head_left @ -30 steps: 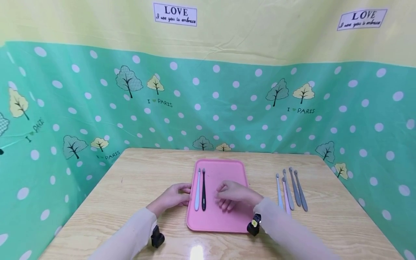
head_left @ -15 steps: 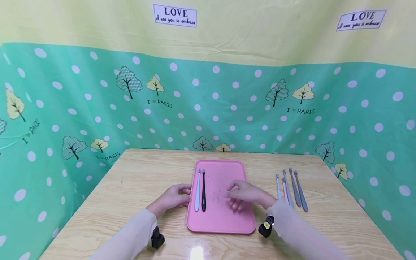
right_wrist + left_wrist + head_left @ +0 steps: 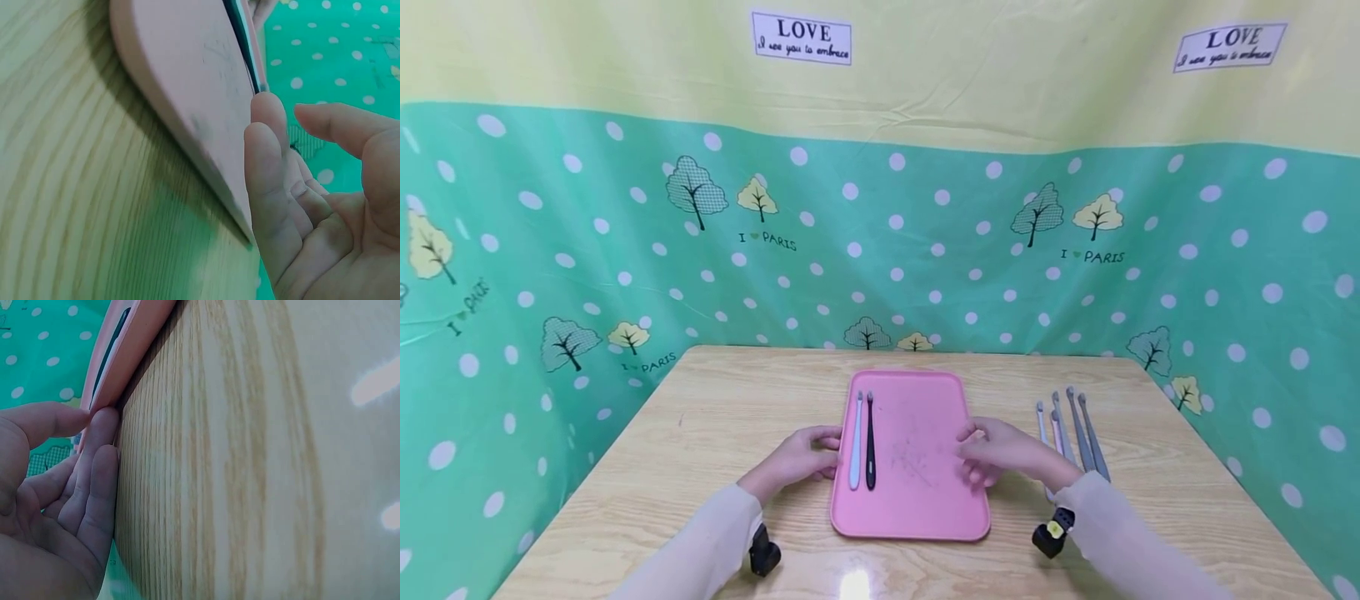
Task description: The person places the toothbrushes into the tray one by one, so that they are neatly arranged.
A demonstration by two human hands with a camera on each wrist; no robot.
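A pink tray (image 3: 917, 512) lies on the wooden table, with a white toothbrush (image 3: 855, 450) and a black toothbrush (image 3: 871, 454) side by side along its left part. At the left rim my left hand (image 3: 805, 454) holds the tray's edge. The left wrist view has the thumb (image 3: 59, 419) at the rim and the fingers (image 3: 97, 487) close under it. My right hand (image 3: 1003, 450) hovers by the right rim, holding nothing. In the right wrist view its thumb (image 3: 340, 125) and fingers (image 3: 269, 181) are apart, beside the tray's wall.
Several toothbrushes (image 3: 1086, 442) in grey, blue and pink lie on the table (image 3: 1165, 500) to the right, partly behind the right forearm. A green and yellow dotted curtain (image 3: 820, 217) stands behind and at both sides. Dark marks (image 3: 910, 458) show on the tray's floor.
My right hand has moved right, from over the middle of the tray to its right rim. The left hand, the tray and the two toothbrushes on it stay put.
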